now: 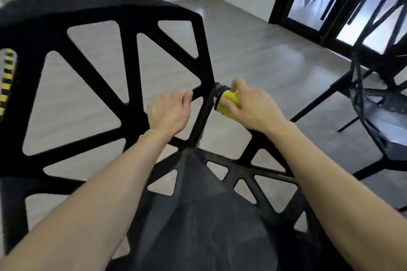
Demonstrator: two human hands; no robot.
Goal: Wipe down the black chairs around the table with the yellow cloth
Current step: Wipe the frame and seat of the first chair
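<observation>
A black chair with a lattice of triangular openings lies tipped over in front of me and fills most of the view. My left hand is closed around one of its thin struts near the middle. My right hand holds the bunched yellow cloth against the end of a chair leg, right below its ribbed foot cap. Both forearms reach in from the bottom edge.
A second black lattice chair stands at the right, its thin legs spread over the grey floor. Black-framed glass doors are at the back right. A yellow-and-black striped strip shows at the left edge.
</observation>
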